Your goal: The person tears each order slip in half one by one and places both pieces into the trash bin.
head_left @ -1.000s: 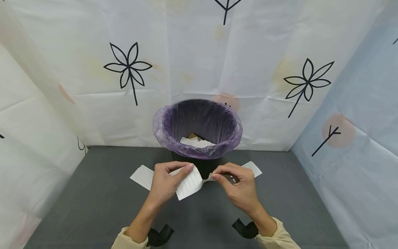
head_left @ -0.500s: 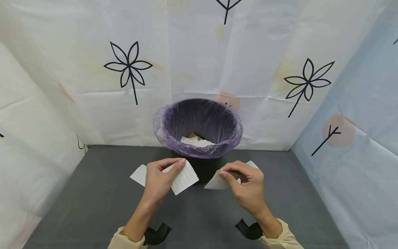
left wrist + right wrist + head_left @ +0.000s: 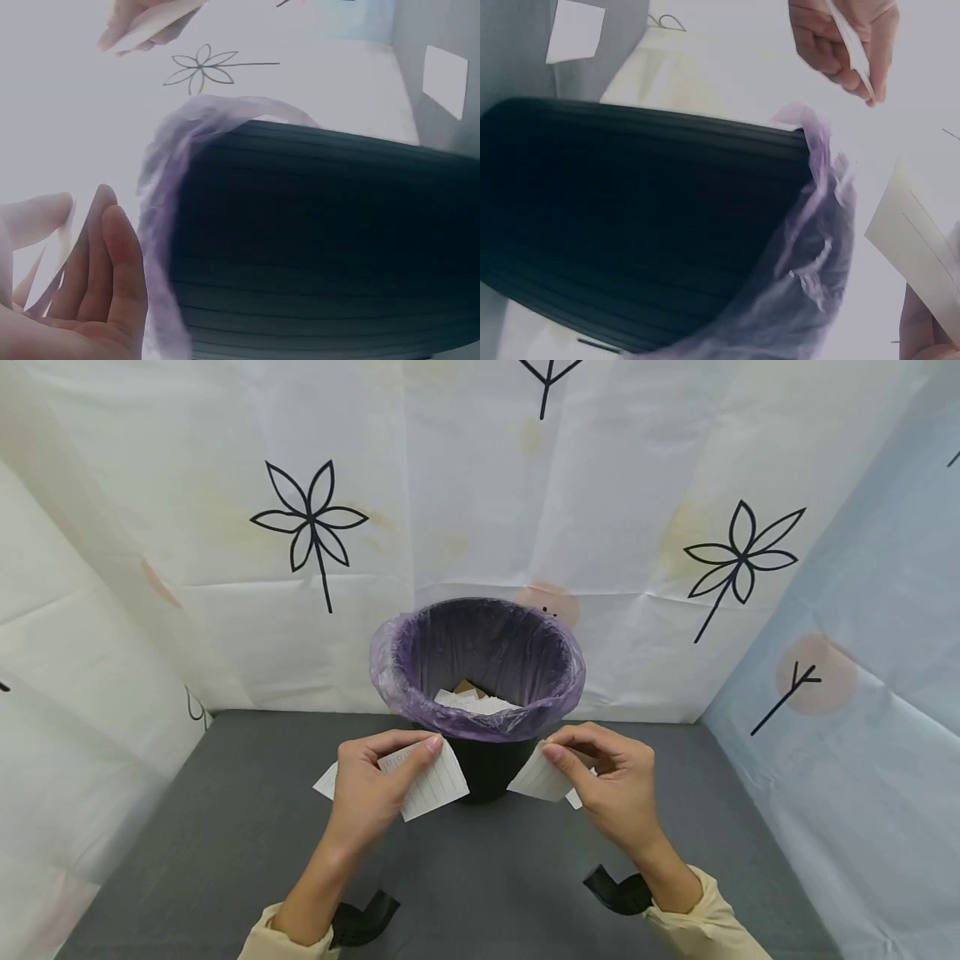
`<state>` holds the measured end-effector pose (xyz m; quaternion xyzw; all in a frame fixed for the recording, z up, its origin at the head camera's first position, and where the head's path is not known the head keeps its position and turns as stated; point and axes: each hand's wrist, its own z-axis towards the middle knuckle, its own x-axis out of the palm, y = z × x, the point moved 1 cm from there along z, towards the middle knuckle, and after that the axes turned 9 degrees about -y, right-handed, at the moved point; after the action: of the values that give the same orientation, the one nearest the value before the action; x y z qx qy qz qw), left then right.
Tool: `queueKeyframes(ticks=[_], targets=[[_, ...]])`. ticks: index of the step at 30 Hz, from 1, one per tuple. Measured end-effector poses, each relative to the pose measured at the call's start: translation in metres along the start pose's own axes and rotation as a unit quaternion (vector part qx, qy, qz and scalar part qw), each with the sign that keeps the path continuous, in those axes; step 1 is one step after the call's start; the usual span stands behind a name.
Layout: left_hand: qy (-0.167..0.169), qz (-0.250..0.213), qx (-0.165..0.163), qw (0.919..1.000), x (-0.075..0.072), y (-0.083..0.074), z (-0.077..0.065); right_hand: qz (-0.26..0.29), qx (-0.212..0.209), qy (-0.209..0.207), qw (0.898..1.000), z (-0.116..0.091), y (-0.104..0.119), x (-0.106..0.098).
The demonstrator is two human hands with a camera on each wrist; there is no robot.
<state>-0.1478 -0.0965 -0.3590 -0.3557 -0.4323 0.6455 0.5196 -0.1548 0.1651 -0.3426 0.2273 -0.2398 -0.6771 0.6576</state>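
Note:
My left hand [image 3: 371, 789] pinches a lined piece of white paper [image 3: 438, 785] between thumb and fingers. A second piece of paper [image 3: 542, 777] is pinched in my right hand [image 3: 618, 785], apart from the first. Both hands are up in front of a dark bin [image 3: 480, 768], which is lined with a purple plastic bag [image 3: 480, 725]. Inside the bin lie white paper scraps [image 3: 487, 704] and a brown piece [image 3: 470, 687]. In the right wrist view, the paper [image 3: 922, 244] in my right hand shows a few printed lines.
On the grey table [image 3: 480, 877], a paper piece [image 3: 325, 782] lies behind my left hand, partly hidden. Another paper piece [image 3: 445, 81] lies on the right side. Printed white cloth [image 3: 480, 485] surrounds the table behind and at the sides.
A second ago the two papers met between my hands; they are now separate. Both hands have moved apart and slightly up toward the bin, each keeping its piece.

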Motion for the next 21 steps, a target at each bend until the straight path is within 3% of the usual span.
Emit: queueKeyframes(ticks=[9,16,21], targets=[[0.008,0.020,0.060,0.9979,-0.008,-0.033,0.022,-0.009,0.035,0.006,0.999,0.035,0.008,-0.011],[0.031,0.018,0.052,0.9980,-0.011,-0.056,0.048,-0.032,0.039,0.012,0.999,0.065,0.018,-0.013],[0.043,0.023,0.063,0.9968,-0.010,-0.070,0.066,-0.056,0.041,0.015,0.997,0.085,0.021,-0.012]])
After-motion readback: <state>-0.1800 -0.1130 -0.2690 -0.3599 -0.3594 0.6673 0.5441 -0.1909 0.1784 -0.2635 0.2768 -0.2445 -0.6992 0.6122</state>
